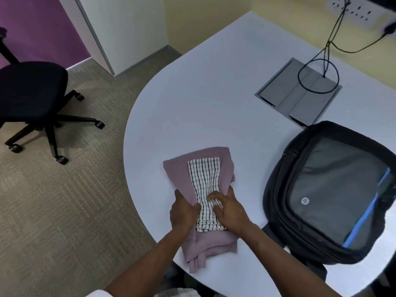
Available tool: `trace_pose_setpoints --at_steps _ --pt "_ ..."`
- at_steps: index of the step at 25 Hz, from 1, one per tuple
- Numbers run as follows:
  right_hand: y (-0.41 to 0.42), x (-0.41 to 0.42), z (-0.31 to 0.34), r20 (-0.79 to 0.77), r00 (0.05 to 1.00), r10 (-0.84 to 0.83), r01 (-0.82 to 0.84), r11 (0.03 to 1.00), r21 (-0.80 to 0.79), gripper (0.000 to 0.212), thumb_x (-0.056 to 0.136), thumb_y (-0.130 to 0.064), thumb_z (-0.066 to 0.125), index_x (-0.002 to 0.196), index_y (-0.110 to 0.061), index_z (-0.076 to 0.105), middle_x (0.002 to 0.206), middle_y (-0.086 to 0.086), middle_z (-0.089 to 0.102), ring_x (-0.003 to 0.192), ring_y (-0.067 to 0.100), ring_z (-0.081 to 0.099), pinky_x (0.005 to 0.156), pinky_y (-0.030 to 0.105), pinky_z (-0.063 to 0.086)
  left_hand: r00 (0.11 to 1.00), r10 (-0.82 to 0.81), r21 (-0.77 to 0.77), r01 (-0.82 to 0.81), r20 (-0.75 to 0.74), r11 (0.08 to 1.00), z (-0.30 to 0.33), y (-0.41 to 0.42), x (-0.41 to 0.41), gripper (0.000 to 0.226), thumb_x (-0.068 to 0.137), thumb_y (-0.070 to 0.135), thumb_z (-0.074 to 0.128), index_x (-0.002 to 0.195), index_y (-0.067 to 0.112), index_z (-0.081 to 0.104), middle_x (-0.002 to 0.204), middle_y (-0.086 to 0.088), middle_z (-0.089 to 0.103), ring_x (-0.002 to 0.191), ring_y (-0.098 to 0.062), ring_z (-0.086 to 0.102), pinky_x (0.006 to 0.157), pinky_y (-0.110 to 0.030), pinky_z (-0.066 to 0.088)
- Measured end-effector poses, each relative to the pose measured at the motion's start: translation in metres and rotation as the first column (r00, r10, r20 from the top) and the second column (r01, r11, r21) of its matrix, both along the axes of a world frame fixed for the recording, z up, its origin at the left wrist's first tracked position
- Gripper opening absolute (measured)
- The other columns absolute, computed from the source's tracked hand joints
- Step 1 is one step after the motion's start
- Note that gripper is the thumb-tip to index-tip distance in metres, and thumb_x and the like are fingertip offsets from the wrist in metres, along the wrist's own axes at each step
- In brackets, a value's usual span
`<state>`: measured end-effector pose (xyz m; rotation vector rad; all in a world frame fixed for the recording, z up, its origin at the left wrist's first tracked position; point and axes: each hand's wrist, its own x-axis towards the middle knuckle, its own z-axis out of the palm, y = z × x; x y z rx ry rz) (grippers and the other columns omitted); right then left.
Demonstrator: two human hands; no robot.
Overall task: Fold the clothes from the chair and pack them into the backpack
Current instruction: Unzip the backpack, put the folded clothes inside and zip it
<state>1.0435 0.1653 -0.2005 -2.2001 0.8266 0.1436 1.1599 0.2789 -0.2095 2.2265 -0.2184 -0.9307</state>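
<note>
A folded mauve garment [177,174] lies on the white table [214,93] near its front edge. On top of it lies a folded white cloth with black stripes [204,179]. My left hand [182,213] grips the stack's left side, thumb on the striped cloth. My right hand [230,207] holds the right side, its fingers curled over the striped cloth. A black backpack [330,189] lies open to the right, its grey lining and a blue edge showing. The black office chair [30,93] stands on the carpet at the left, with no clothes visible on it.
A grey cable hatch [297,93] is set into the table behind the backpack, with black cables [325,52] running up to a wall socket strip [353,9]. Carpet floor lies to the left of the table's curved edge.
</note>
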Motion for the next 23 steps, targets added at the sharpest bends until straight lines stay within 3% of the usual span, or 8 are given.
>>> trace_pose_setpoints --at_steps 1,3,7,10,13,18,20,23 --pt "0.005 -0.002 0.004 -0.031 0.997 -0.068 0.069 0.996 0.063 0.022 0.092 -0.048 0.054 0.113 -0.042 0.055 0.123 0.001 0.040 0.101 0.019 0.057 0.091 0.035 0.050 0.998 -0.031 0.022 0.030 0.050 0.999 0.003 -0.001 -0.009 0.066 0.084 0.031 0.071 0.136 0.014 0.033 0.122 -0.008 0.063 0.103 -0.029 0.064 0.085 -0.037 0.054" --pt "0.010 0.001 0.012 -0.097 0.975 -0.199 0.213 0.961 0.177 0.050 0.074 -0.081 0.050 0.105 -0.042 0.056 0.120 -0.001 0.042 0.105 0.017 0.056 0.095 0.033 0.047 0.989 -0.081 0.021 0.079 0.124 0.997 0.010 -0.005 -0.023 0.061 0.087 0.034 0.064 0.136 0.016 0.032 0.117 -0.007 0.062 0.100 -0.028 0.064 0.081 -0.039 0.055" --pt "0.014 0.018 0.020 -0.207 0.920 -0.332 0.378 0.889 0.257 0.072 0.051 -0.094 0.056 0.090 -0.035 0.049 0.101 -0.008 0.041 0.094 0.021 0.062 0.089 0.039 0.052 0.966 -0.211 -0.042 0.219 0.149 0.975 0.018 -0.002 -0.045 0.057 0.082 0.031 0.060 0.133 0.019 0.036 0.106 0.007 0.063 0.094 -0.016 0.065 0.068 -0.025 0.049" --pt "0.014 0.028 0.024 -0.279 0.890 -0.361 0.435 0.856 0.280 0.081 0.047 -0.090 0.063 0.097 -0.028 0.048 0.100 -0.005 0.043 0.100 0.024 0.057 0.089 0.043 0.051 0.953 -0.292 -0.095 0.299 0.080 0.950 0.019 0.008 -0.052 0.065 0.077 0.026 0.066 0.138 0.023 0.041 0.108 0.012 0.067 0.094 -0.009 0.066 0.068 -0.018 0.048" --pt "0.014 0.035 0.018 -0.346 0.869 -0.355 0.446 0.864 0.234 0.091 0.046 -0.082 0.067 0.115 -0.027 0.044 0.120 0.002 0.042 0.113 0.032 0.050 0.095 0.049 0.047 0.942 -0.336 -0.160 0.335 0.021 0.929 0.016 0.022 -0.055 0.063 0.079 0.021 0.067 0.137 0.028 0.044 0.114 0.013 0.066 0.103 -0.008 0.064 0.080 -0.019 0.050" --pt "0.015 0.039 0.006 -0.345 0.848 -0.403 0.414 0.909 -0.044 0.060 0.061 -0.060 0.063 0.107 -0.028 0.045 0.123 0.008 0.041 0.107 0.039 0.051 0.091 0.049 0.043 0.884 -0.466 -0.225 0.449 -0.027 0.865 0.006 0.035 -0.050 0.053 0.071 0.032 0.056 0.125 0.030 0.054 0.095 0.004 0.069 0.082 -0.013 0.063 0.075 -0.037 0.054" --pt "0.013 0.036 0.005 -0.324 0.864 -0.385 0.381 0.921 -0.078 0.052 0.066 -0.056 0.060 0.107 -0.027 0.048 0.118 0.009 0.045 0.104 0.039 0.054 0.090 0.047 0.045 0.880 -0.476 -0.265 0.459 0.002 0.848 0.002 0.036 -0.046 0.047 0.072 0.028 0.052 0.118 0.029 0.059 0.087 -0.001 0.068 0.073 -0.014 0.060 0.068 -0.036 0.051" --pt "0.008 0.029 0.006 -0.263 0.899 -0.351 0.341 0.936 -0.082 0.047 0.071 -0.054 0.059 0.105 -0.024 0.050 0.111 0.011 0.048 0.097 0.039 0.058 0.086 0.045 0.050 0.900 -0.434 -0.335 0.423 0.045 0.842 -0.003 0.038 -0.036 0.040 0.078 0.016 0.052 0.114 0.023 0.068 0.096 0.004 0.073 0.089 -0.016 0.068 0.080 -0.034 0.054"
